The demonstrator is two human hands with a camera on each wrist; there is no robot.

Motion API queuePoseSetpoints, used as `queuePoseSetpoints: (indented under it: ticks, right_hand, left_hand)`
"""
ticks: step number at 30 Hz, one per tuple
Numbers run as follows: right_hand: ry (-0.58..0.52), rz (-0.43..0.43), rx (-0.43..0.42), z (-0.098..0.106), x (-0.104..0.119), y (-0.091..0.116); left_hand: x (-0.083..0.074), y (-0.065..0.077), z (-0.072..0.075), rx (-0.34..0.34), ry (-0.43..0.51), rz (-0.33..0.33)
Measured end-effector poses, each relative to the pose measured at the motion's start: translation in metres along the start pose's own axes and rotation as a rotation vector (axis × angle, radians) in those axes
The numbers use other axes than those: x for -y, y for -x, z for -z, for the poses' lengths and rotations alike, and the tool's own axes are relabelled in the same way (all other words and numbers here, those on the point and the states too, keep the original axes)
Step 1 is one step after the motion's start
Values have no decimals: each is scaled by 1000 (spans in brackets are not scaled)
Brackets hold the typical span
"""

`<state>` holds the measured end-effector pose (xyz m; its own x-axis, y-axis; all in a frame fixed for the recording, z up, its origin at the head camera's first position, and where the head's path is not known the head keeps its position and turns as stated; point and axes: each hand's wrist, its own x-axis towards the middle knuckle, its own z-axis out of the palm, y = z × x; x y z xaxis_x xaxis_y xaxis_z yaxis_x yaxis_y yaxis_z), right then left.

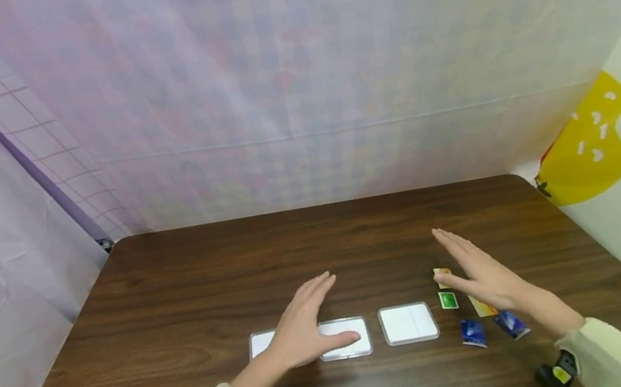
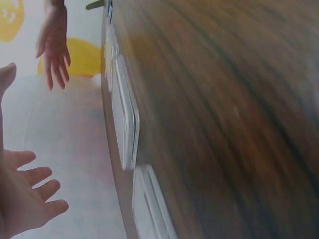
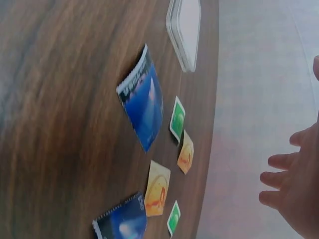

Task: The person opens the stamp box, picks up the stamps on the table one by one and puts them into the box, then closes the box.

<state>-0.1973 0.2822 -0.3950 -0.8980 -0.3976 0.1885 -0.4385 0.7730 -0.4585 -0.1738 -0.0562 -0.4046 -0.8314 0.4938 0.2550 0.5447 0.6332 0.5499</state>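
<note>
My left hand (image 1: 302, 333) hangs above the table with its fingers straight and thumb spread, holding nothing. In the head view it overlaps two flat white cases with clear rims, a left case (image 1: 259, 343) and a middle case (image 1: 343, 350). A right case (image 1: 408, 323) lies to the right of that hand. Over the postage stamps, my right hand (image 1: 488, 280) is stretched out, fingers straight and nothing in them. Two blue stamps (image 3: 144, 104), two orange-yellow stamps (image 3: 157, 189) and two green stamps (image 3: 177, 118) lie below it; one green stamp is hidden in the head view.
The dark wood table (image 1: 179, 291) runs back to a pale patterned curtain (image 1: 293, 87). More white cloth hangs at the left. At the right stands a white wall with a yellow pear-shaped decoration (image 1: 586, 147).
</note>
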Motion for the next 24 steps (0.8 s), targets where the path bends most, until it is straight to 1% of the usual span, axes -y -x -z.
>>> queuePoseSetpoints:
  ticks: [2, 6, 9, 11, 13, 15, 18, 21, 24]
  right_hand:
    - [-32, 8, 2, -2, 1, 1]
    - [-123, 27, -2, -7, 4, 3]
    - [-197, 31, -3, -11, 7, 5]
    - [-246, 25, 3, -15, 8, 7]
    - [-294, 16, 11, -20, 10, 10]
    - [-318, 10, 15, -24, 10, 13]
    - [-318, 25, 29, -30, 11, 16]
    - [-273, 53, 52, -35, 12, 18]
    - [-267, 74, 81, -39, 12, 18]
  left_hand:
    - [-3, -2, -4, 20, -10, -23]
    - [-8, -7, -15, 66, -67, -74]
    - [-11, -12, -23, 92, -103, -81]
    - [-13, -15, -26, 104, -108, -63]
    - [-16, -18, -29, 123, -111, -29]
    - [-19, -21, -31, 144, -119, 5]
    - [-23, -25, -36, 185, -124, 50]
    - [-25, -27, -41, 226, -141, 77]
    - [-26, -29, -46, 228, -158, 76]
